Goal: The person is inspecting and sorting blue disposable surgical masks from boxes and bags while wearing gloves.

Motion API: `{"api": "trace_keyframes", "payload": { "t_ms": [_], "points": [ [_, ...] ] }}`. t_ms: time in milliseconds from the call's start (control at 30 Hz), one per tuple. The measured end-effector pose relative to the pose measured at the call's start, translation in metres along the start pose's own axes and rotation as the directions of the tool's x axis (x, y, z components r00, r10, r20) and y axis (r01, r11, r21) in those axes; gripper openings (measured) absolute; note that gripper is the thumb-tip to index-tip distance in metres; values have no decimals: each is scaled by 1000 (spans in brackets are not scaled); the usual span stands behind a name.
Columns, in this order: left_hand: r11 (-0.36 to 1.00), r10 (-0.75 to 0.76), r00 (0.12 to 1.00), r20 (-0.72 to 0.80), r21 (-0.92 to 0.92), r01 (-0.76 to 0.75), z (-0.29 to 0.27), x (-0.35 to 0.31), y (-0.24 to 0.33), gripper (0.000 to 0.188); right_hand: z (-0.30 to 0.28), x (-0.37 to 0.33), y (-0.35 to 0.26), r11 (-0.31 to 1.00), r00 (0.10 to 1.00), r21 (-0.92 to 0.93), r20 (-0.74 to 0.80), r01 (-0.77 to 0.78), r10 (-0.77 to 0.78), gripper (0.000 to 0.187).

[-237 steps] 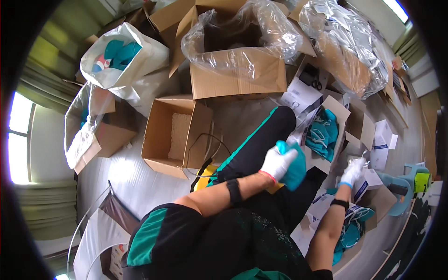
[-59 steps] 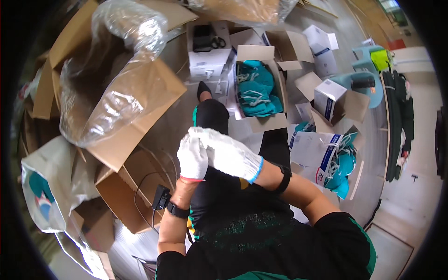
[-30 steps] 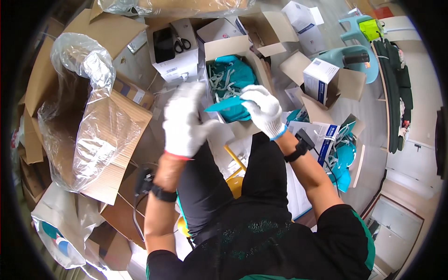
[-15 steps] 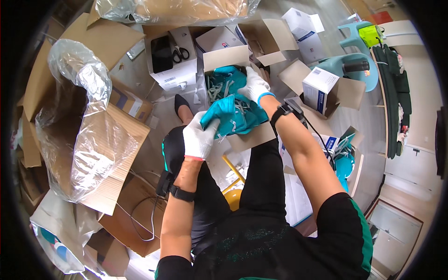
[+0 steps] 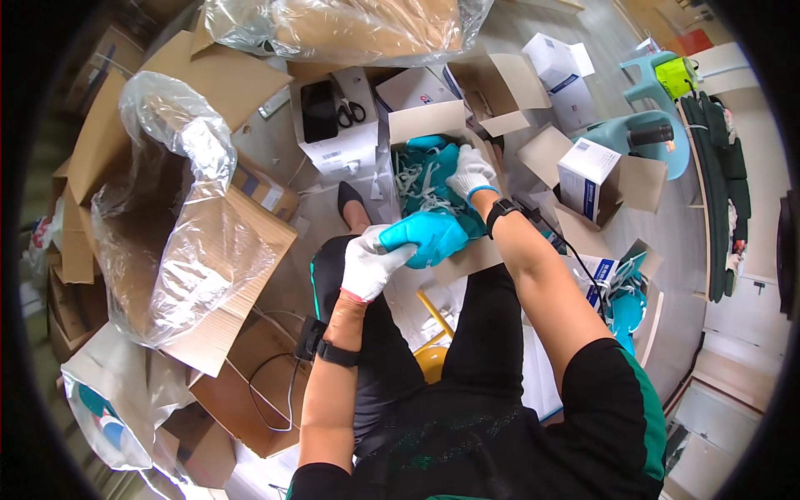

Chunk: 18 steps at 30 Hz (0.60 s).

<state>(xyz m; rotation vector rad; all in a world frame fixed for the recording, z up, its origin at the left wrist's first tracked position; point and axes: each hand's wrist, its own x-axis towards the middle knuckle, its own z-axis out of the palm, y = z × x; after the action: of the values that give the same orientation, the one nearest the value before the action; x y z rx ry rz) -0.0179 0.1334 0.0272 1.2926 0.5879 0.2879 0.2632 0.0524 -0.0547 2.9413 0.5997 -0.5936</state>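
Observation:
My left hand (image 5: 368, 263), in a white knit glove, is closed on a teal face mask (image 5: 429, 240) at the near edge of an open cardboard box (image 5: 427, 121). The mask looks soft and cupped, and my thumb lies along its near side. Inside the box, more teal masks (image 5: 423, 177) lie in a tangle of white straps. My gloved right hand (image 5: 472, 172) is at the box's right side against these masks. Its fingers are curled, and their tips are partly hidden, so what they grip does not show.
A black phone (image 5: 319, 112) and scissors (image 5: 350, 112) rest on a white box at the far left. To the right stand an open white carton (image 5: 587, 171) and a box of teal masks (image 5: 627, 310). A large carton with clear plastic (image 5: 179, 242) fills the left. Cables run from both wrists.
The mask in my left hand now shows more of its rounded teal surface. My right hand has curled its fingers. The whole view has shifted, with things appearing lower and further right.

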Motion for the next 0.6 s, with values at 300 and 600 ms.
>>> {"api": "trace_keyframes", "payload": {
  "t_ms": [300,600],
  "points": [
    [977,68,996,51,199,-77,4,-1,-5,30,-38,-58,46,861,756,70,-518,504,-401,19],
    [974,226,951,209,-78,-214,51,-19,39,23,-151,-168,54,263,331,204,-486,943,-809,19]
  ]
}}
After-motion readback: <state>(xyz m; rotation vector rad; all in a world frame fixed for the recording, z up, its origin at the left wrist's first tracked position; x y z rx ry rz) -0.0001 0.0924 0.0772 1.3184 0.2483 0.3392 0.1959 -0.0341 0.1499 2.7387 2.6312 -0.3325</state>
